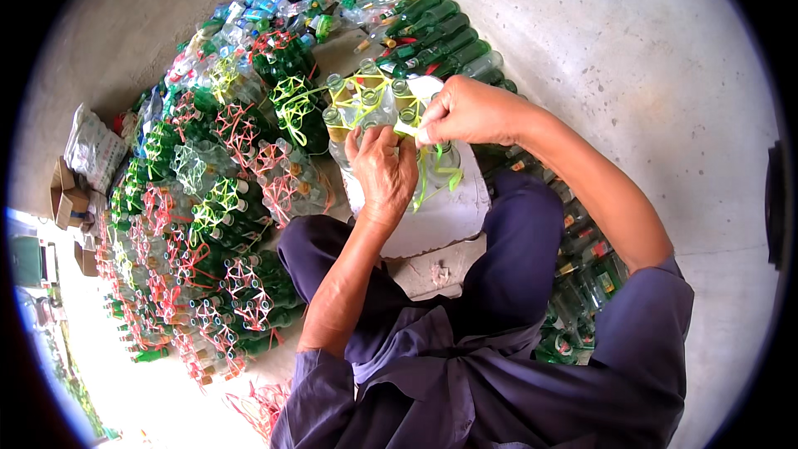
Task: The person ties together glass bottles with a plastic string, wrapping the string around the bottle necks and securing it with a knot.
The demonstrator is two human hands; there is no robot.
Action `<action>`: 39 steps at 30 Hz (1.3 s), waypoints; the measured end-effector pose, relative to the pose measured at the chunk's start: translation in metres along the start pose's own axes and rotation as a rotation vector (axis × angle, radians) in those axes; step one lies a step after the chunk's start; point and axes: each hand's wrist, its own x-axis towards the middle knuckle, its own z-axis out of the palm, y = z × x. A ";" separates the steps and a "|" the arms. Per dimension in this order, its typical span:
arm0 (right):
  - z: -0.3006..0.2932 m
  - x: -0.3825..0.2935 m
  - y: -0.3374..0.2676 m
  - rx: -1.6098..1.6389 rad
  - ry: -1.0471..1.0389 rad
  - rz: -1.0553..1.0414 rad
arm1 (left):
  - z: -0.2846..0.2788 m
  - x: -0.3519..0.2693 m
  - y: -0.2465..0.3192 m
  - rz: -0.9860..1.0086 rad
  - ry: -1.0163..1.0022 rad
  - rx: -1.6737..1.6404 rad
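Several clear glass bottles (369, 97) stand upright in a cluster on a white board (449, 215) before me. Yellow-green plastic strapping (355, 117) laces around and between their necks, and loose ends hang down at the near right side. My left hand (385, 165) rests against the near bottles with its fingers bent over the necks; whether it grips a neck or the strap is hidden. My right hand (439, 120) pinches the strapping between thumb and fingers at the cluster's near right corner.
Bundles of tied bottles (237, 131) crowd the floor at left. Loose plastic bottles (268, 3) are heaped at the far left. Green glass bottles (436, 31) lie stacked beyond the board; more bottles (586, 268) lie right of my leg. Red strapping (265, 408) lies at the lower left.
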 end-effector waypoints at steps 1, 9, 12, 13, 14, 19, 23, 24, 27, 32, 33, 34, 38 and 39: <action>-0.001 0.004 0.002 -0.068 0.037 0.004 | 0.002 -0.001 -0.002 -0.011 -0.006 -0.014; 0.014 0.040 0.031 -0.503 0.317 0.124 | 0.001 -0.002 0.000 -0.076 -0.035 -0.105; 0.027 0.045 0.030 -0.603 0.387 0.130 | 0.000 -0.002 0.001 -0.089 -0.039 -0.117; 0.032 0.044 0.028 -0.631 0.410 0.121 | 0.000 -0.002 0.000 -0.093 -0.043 -0.120; 0.035 0.042 0.027 -0.653 0.444 0.106 | 0.000 -0.003 0.000 -0.098 -0.047 -0.122; 0.041 0.039 0.016 -0.713 0.441 0.109 | -0.001 -0.002 0.000 -0.122 -0.083 -0.112; 0.041 0.039 0.016 -0.690 0.450 0.133 | -0.001 0.000 0.000 -0.119 -0.055 -0.116; 0.040 0.040 0.018 -0.675 0.445 0.132 | -0.001 0.000 0.001 -0.118 -0.063 -0.119; 0.037 0.043 0.023 -0.661 0.423 0.132 | -0.003 0.001 0.001 -0.118 -0.091 -0.122; 0.039 0.034 0.011 -0.708 0.415 0.100 | -0.009 0.002 0.001 -0.126 -0.116 -0.118; 0.040 0.033 0.012 -0.733 0.422 0.094 | -0.008 0.002 0.002 -0.126 -0.117 -0.117; 0.040 0.032 0.013 -0.757 0.428 0.088 | -0.008 0.002 0.002 -0.125 -0.118 -0.116; 0.040 0.033 0.017 -0.852 0.403 0.074 | -0.006 0.002 0.002 -0.122 -0.121 -0.115; 0.040 0.035 0.018 -0.846 0.398 0.074 | -0.006 0.002 0.002 -0.121 -0.116 -0.114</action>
